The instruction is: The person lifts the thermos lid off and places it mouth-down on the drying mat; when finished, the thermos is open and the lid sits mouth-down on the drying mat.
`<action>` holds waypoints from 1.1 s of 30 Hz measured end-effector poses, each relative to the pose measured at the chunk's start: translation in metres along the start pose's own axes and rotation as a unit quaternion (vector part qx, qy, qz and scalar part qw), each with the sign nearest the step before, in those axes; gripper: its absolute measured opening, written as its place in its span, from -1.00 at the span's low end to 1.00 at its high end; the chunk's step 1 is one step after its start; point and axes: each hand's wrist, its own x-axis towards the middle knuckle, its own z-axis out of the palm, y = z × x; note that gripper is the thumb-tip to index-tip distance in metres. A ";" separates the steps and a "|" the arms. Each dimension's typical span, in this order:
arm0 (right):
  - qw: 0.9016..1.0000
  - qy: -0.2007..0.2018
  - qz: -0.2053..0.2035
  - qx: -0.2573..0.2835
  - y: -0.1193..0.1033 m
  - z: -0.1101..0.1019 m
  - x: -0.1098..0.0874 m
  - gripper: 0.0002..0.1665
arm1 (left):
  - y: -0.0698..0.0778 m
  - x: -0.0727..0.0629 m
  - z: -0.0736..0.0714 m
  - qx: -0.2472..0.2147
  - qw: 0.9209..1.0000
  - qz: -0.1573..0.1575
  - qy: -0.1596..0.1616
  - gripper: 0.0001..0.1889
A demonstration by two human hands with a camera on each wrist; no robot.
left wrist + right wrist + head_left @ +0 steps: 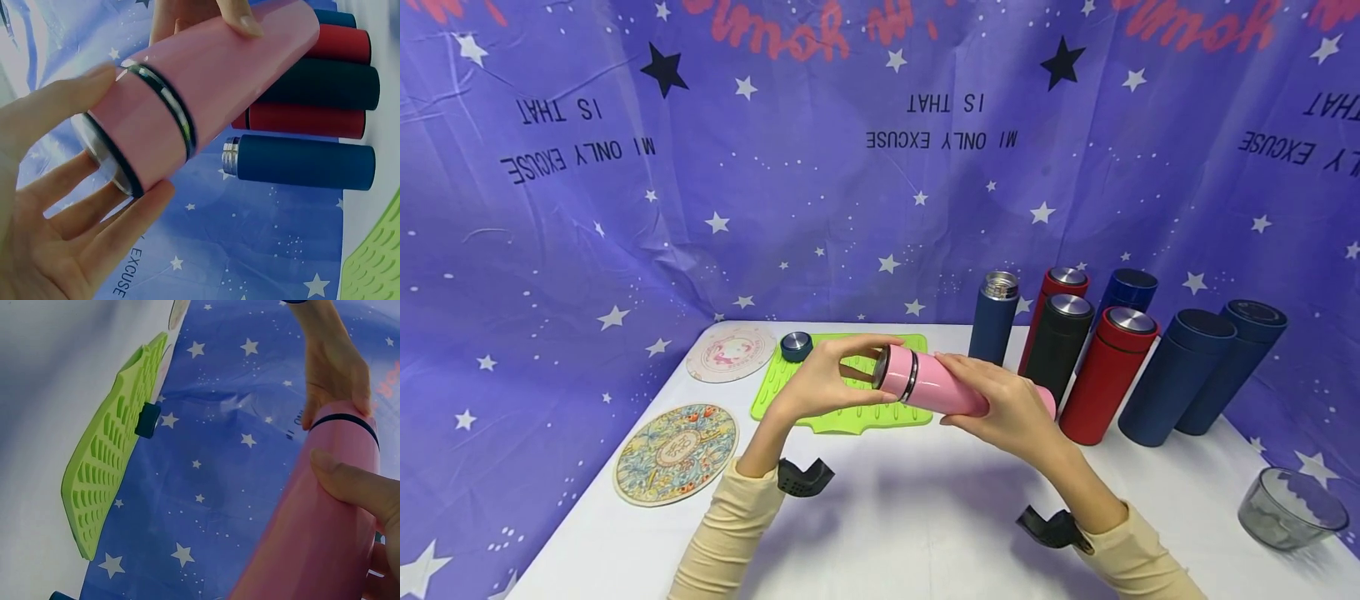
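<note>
On my remote feed, the left hand point(817, 382) pinches the lid point(897, 372), the right hand point(1004, 403) grips the pink bottle point(942, 387) (left of the standing bottles point(1105, 387)): probably lid-twisting, needing steady counter-grip.

Eight bottles point(934, 387) — two discs point(677, 452), one bowl point(1273, 523)

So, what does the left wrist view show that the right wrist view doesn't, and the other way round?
Only the left wrist view shows the red flasks, the bare metal neck of a blue flask and the silver end of the pink flask. Only the right wrist view shows the loose dark blue lid on the green mat. Both show the pink flask, left hand, right hand, part of the green mat and the starry backdrop.
</note>
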 end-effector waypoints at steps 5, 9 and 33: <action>1.000 0.027 -0.011 -0.009 0.001 0.003 0.000 0.02 | -0.002 0.002 0.001 0.003 1.000 -0.009 0.020 -0.35; 0.998 0.041 -0.022 -0.035 0.001 0.004 0.001 0.00 | 0.001 0.003 0.003 0.028 0.998 -0.030 0.056 -0.39; 0.997 0.041 0.057 0.032 0.011 -0.007 0.000 0.01 | 0.028 -0.003 -0.017 0.071 0.986 -0.086 0.125 -0.37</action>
